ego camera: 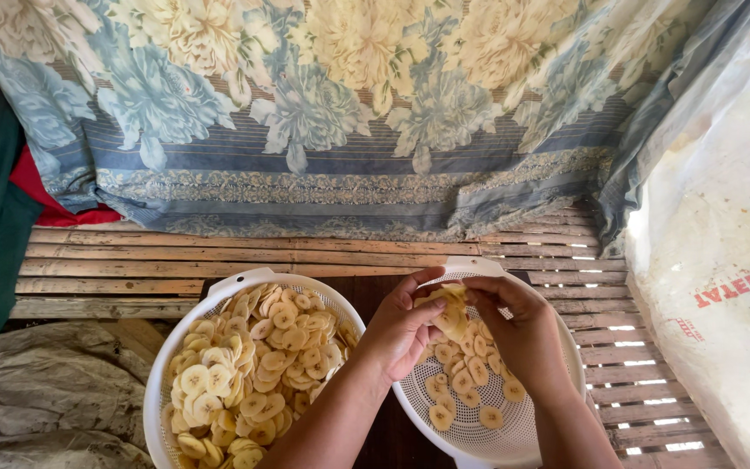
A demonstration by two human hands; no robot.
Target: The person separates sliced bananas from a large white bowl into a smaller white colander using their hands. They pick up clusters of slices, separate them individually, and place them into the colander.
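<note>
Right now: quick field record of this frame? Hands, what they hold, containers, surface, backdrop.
left hand: grips a clump of stuck-together slices from the left
right hand: fingers on the same clump, from the right
left colander: white, heaped with pale yellow round slices
right colander: white, a thin layer of slices, under both hands
surface: slatted bamboo bench
backdrop: blue floral cloth
right edge: white printed sack

1 head-worn camera looked steeply down from close above, facing a slatted bamboo platform (pixel 305 257) and a floral cloth (pixel 349 113) hung beyond.
</note>
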